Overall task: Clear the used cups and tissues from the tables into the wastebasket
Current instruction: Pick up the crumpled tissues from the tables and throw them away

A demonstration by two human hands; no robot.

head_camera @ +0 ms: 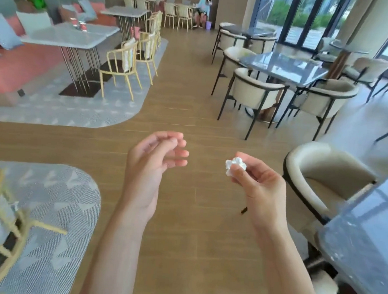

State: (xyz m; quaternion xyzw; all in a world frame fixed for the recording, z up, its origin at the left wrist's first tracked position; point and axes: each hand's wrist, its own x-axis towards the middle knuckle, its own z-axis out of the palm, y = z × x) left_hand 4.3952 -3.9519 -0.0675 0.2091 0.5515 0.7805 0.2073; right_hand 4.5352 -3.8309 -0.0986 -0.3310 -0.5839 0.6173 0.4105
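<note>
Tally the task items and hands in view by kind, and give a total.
Crumpled tissue, pinched in the right hand: 1
Red cups on the far white table: 2
Hands: 2, left hand and right hand
Total: 5

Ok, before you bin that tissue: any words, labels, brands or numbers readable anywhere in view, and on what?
No readable text anywhere in this view.
Crumpled tissue pinched in the right hand: plain white, no print.
Red items on the far white table: any labels too small and blurred to read.
Left hand: holds nothing.
</note>
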